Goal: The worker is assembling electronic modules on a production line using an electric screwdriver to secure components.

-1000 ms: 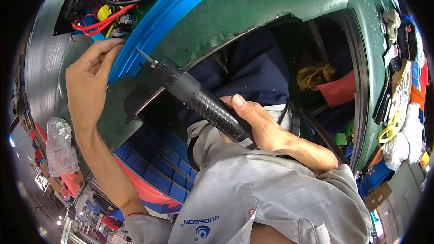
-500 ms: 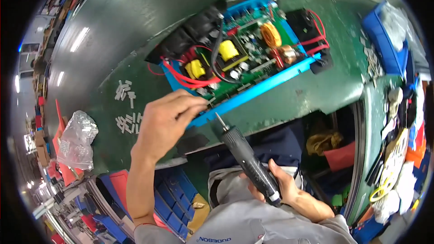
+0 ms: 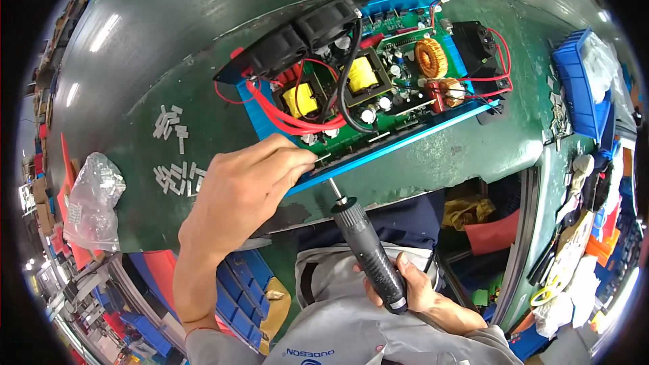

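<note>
Head: right hand (image 3: 420,290) wrapped round driver (image 3: 368,250), bit angled up at case (image 3: 405,140) ahead of both hands, seemingly for aim; contact unclear. Left hand (image 3: 236,186) bunched at case wall, likely bracing; can't tell its grip. Strips (image 3: 179,179) left of it; red wires (image 3: 280,118) crowd beyond its fingertips.

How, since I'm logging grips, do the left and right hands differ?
The left hand is bunched at the near edge of the case, anything held there hidden; the right hand wraps around the screwdriver. The left hand is over the bench; the right hand is off it, by the shirt. Both are bare.
</note>
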`<action>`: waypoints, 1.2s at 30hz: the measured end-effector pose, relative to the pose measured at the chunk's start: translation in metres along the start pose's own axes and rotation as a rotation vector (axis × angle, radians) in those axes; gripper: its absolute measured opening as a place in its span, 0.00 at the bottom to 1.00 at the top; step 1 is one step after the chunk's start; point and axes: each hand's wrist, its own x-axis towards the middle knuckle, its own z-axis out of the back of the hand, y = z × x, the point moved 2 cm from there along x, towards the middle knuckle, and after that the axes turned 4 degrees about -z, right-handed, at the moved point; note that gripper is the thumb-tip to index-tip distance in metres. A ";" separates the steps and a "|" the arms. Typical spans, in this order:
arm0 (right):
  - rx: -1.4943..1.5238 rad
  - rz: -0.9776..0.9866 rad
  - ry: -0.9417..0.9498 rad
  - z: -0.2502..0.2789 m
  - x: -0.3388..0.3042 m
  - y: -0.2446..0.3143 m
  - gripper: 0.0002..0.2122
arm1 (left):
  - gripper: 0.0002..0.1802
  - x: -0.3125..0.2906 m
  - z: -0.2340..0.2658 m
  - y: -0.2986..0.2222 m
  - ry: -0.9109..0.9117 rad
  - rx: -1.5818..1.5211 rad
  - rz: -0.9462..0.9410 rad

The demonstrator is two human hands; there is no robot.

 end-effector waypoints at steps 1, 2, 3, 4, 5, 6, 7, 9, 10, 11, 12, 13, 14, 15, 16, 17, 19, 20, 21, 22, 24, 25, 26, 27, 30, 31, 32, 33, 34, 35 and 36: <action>0.015 -0.008 -0.003 0.000 0.000 -0.001 0.49 | 0.07 -0.001 0.000 0.000 -0.009 -0.019 0.000; 0.029 -0.015 -0.005 0.000 -0.001 -0.002 0.49 | 0.07 -0.001 0.000 0.000 -0.018 -0.037 0.001; 0.036 0.009 0.009 0.002 0.000 -0.004 0.49 | 0.07 -0.001 0.001 -0.001 -0.017 -0.038 0.004; 0.036 0.006 0.010 0.002 0.000 -0.004 0.49 | 0.08 -0.002 0.003 -0.005 0.023 -0.043 0.028; 0.015 0.012 -0.009 0.000 0.000 -0.002 0.49 | 0.10 -0.002 0.005 -0.009 0.062 -0.047 0.052; -0.007 0.018 -0.027 0.000 0.000 -0.001 0.49 | 0.10 -0.003 0.007 -0.015 0.062 -0.048 0.055; -0.007 0.015 -0.026 0.001 0.000 -0.002 0.49 | 0.13 -0.004 0.009 -0.023 0.094 -0.009 0.074; -0.021 0.020 -0.021 0.003 0.000 -0.002 0.49 | 0.16 -0.006 0.010 -0.032 0.125 0.034 0.097; -0.023 0.018 -0.015 0.002 0.000 -0.001 0.49 | 0.19 -0.007 0.010 -0.035 0.135 0.038 0.099; -0.047 0.011 -0.040 0.001 -0.001 0.001 0.50 | 0.22 -0.008 0.010 -0.037 0.144 0.043 0.102; -0.072 0.004 -0.065 0.000 -0.001 0.002 0.50 | 0.22 -0.010 0.009 -0.038 0.143 0.047 0.108; -0.074 0.001 -0.057 0.000 0.001 0.000 0.50 | 0.24 -0.012 0.007 -0.038 0.143 0.068 0.118; -0.112 0.012 -0.103 0.002 0.004 -0.002 0.50 | 0.25 -0.013 0.005 -0.037 0.143 0.090 0.131; -0.151 0.019 -0.137 0.003 0.007 -0.006 0.50 | 0.25 -0.016 0.004 -0.036 0.142 0.101 0.151; -0.106 0.019 -0.123 0.004 0.008 -0.009 0.49 | 0.26 -0.018 0.003 -0.036 0.132 0.125 0.136; -0.062 0.018 -0.108 0.006 0.010 -0.011 0.49 | 0.27 -0.018 0.003 -0.037 0.123 0.151 0.124; 0.017 0.051 -0.007 0.001 0.011 -0.009 0.48 | 0.27 -0.014 0.008 -0.040 0.182 0.231 0.059; 0.054 0.043 0.038 -0.001 0.011 -0.007 0.48 | 0.27 -0.017 0.008 -0.039 0.222 0.289 0.005; 0.088 0.048 0.047 0.001 0.012 -0.010 0.48 | 0.25 -0.018 0.004 -0.038 0.208 0.256 0.037; 0.064 0.044 0.005 0.005 0.010 -0.013 0.47 | 0.25 -0.021 0.003 -0.035 0.204 0.276 0.053; -0.177 0.146 -0.072 0.005 0.005 0.000 0.44 | 0.26 -0.027 0.003 -0.028 0.092 0.168 0.042; -0.200 0.172 -0.160 0.013 0.001 -0.007 0.43 | 0.19 -0.033 0.003 -0.021 -0.013 0.128 0.008; -0.221 0.198 -0.250 0.021 -0.006 -0.016 0.42 | 0.16 -0.041 0.011 -0.018 -0.090 0.085 0.101; -0.304 0.252 -0.274 0.028 -0.013 -0.018 0.40 | 0.14 -0.048 0.019 -0.012 -0.160 0.027 0.181; -0.406 0.272 -0.390 0.041 -0.028 -0.020 0.40 | 0.09 -0.071 0.034 0.039 -0.590 0.276 0.451; -0.436 0.297 -0.404 0.041 -0.028 -0.018 0.41 | 0.08 -0.081 0.036 0.057 -0.704 0.304 0.524; -0.462 0.319 -0.425 0.041 -0.027 -0.016 0.42 | 0.08 -0.088 0.036 0.065 -0.649 0.391 0.577; -0.478 0.326 -0.433 0.047 -0.025 -0.019 0.43 | 0.08 -0.092 0.033 0.074 -0.590 0.463 0.620; -0.458 0.293 -0.435 0.050 -0.022 -0.024 0.43 | 0.08 -0.099 0.036 0.079 -0.606 0.471 0.604; -0.518 0.327 -0.372 0.039 -0.019 -0.008 0.43 | 0.07 -0.105 0.037 0.086 -0.620 0.471 0.589; -0.479 0.308 -0.379 0.038 -0.016 -0.008 0.44 | 0.08 -0.106 0.035 0.092 -0.593 0.513 0.564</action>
